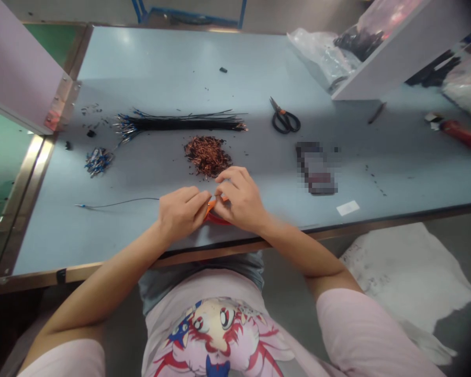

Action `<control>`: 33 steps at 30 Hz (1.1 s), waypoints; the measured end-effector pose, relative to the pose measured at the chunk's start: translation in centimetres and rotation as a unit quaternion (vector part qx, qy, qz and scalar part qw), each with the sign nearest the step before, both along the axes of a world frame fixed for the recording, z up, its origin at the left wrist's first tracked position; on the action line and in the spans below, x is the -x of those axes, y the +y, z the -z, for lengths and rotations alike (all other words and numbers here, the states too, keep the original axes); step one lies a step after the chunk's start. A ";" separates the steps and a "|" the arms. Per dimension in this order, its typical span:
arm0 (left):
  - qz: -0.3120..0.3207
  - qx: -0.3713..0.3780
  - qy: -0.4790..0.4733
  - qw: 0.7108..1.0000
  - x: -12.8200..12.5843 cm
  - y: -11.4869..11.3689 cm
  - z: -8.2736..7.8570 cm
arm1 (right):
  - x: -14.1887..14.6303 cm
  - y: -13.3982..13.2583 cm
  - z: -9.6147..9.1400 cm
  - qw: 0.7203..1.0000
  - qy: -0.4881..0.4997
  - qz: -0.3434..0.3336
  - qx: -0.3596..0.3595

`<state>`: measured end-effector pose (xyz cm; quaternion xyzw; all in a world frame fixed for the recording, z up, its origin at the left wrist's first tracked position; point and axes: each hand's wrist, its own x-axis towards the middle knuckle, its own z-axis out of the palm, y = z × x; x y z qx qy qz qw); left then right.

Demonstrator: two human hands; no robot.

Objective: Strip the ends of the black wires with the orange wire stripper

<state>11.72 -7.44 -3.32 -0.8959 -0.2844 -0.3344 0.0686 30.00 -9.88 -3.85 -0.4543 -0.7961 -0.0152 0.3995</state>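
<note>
Blue-grey workbench (157, 63) is occupied. Black wire bundle (184, 123) is laid crosswise beyond the hands. Right hand (241, 201): thumb and forefinger brought close together; what is pinched cannot be told. Left hand (182, 212): fingers curled in on single black wire (121, 202), which is trailed leftward over the bench. Copper-coloured clippings (209, 155) are heaped just beyond. Orange piece (210, 208), partly covered, is seen between the hands.

There are two hands (183, 212), one wire bundle (180, 123), one separate wire (120, 202) and one pair of scissors (286, 119).
</note>
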 end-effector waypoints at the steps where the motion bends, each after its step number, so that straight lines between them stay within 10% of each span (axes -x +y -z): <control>1: -0.004 -0.005 0.000 1.000 0.3 0.3 0.0 | -0.3 0.1 -0.1 1.000 0.005 0.003 -0.005; 10: -0.120 0.095 -0.166 0.974 4.5 5.3 0.5 | -4.5 3.0 0.8 0.989 0.049 0.129 0.044; 15: -0.080 0.127 -0.175 0.973 2.8 4.0 0.7 | -3.6 3.5 2.5 0.991 -0.014 0.082 0.101; 33: 0.019 0.181 -0.141 0.973 0.6 1.0 0.4 | 0.0 0.6 0.8 0.999 0.000 0.021 -0.049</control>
